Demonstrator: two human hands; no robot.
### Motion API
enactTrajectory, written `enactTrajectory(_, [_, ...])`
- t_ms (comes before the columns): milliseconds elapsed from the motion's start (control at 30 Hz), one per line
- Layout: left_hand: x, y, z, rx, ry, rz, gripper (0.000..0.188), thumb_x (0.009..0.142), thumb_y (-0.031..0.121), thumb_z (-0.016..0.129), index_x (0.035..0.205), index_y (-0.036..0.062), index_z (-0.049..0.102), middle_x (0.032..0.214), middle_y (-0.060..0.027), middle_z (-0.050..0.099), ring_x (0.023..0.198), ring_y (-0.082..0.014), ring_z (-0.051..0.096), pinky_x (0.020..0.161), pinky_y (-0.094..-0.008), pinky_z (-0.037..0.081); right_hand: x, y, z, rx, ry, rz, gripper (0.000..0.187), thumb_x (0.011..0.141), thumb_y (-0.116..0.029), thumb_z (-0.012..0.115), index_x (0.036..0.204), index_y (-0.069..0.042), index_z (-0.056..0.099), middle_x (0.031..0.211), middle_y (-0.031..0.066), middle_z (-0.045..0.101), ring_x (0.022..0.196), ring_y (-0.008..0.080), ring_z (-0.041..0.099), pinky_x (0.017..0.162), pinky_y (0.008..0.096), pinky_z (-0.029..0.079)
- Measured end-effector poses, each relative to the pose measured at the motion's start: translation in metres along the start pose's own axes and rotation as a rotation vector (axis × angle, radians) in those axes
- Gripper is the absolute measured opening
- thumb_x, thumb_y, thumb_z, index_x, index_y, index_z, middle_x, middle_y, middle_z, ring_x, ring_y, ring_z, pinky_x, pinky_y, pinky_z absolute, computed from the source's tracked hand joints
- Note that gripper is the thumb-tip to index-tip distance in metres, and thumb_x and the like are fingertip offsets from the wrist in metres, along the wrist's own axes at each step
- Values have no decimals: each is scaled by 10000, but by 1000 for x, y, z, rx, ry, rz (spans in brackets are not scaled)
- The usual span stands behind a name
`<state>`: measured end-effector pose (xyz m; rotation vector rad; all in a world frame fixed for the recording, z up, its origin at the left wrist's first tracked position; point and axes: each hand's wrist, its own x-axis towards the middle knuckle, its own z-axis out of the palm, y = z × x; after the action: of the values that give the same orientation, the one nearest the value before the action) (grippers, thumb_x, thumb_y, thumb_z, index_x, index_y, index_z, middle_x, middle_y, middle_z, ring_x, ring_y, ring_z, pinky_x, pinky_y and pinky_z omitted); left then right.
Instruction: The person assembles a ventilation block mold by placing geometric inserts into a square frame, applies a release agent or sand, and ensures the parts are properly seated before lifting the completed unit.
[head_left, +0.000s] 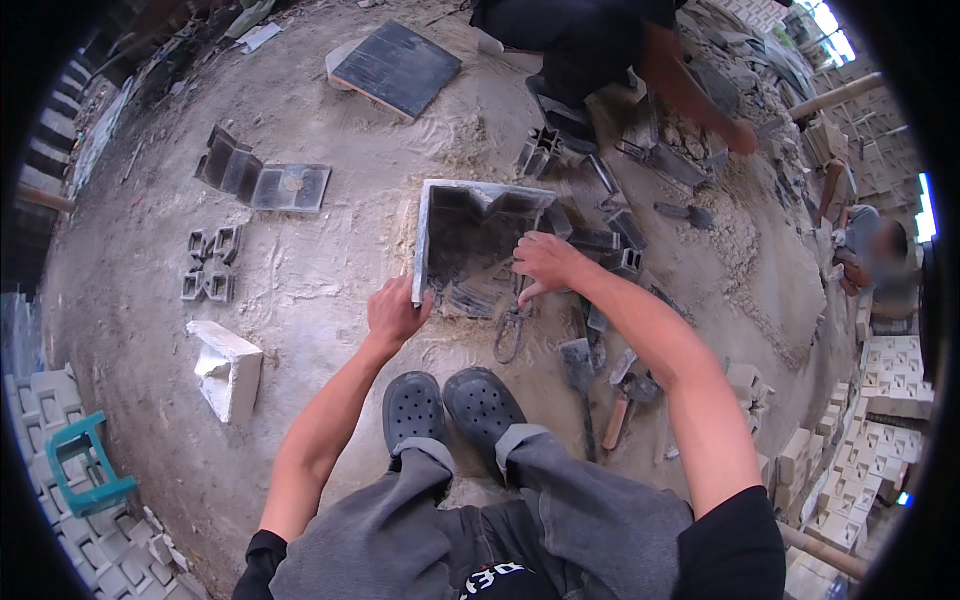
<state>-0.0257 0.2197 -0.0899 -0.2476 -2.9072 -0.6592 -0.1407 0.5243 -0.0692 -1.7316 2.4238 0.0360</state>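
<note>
— Sandy, dusty ground (300, 290) all round, littered with metal mould parts; stacked pale blocks (890, 370) off at the right rim.

— And at the centre?

— Square metal mould frame (480, 245), lying flat just ahead of two black clogs (450, 405). Left hand (395, 315) clasped on the frame's near left corner. Right hand (545, 265) resting on the near right edge, fingers curled, index pointing down; whether gripping anything, cannot tell.

— Nearby?

— Trowel (580, 370) and hammer (625, 405) on the ground to the right of the clogs. White cast block (230, 370) at left, teal stool (85, 465) further left. Another person's hand (742, 137) on mould pieces at upper right.
</note>
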Motion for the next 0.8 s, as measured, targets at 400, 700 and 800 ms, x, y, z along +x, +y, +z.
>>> enactTrajectory(400, [-15,9,0,-30,-103,-151,342,827,387,646,918,65,578,824,-120,631,801,-316,631,628,-454,494,-34,-64,33,662,379,870,761,779,-513,678,1347,-62,448,1107,182,570,1018,337,568,863,432,444])
enactTrajectory(700, [-17,17,-11,-166,181,-125,392,832,407,648,982,51,583,940,-147,626,836,-349,626,656,-465,493,4,-132,53,884,338,1298,914,756,-511,689,1403,6,302,1079,271,625,1009,389,616,869,418,478])
enactTrajectory(800, [-5,18,-18,-145,7,-212,328,836,362,635,883,40,594,844,-163,628,777,-359,626,652,-469,492,9,-134,62,869,441,1228,809,791,-315,649,1430,9,273,1019,296,631,939,411,629,818,444,491])
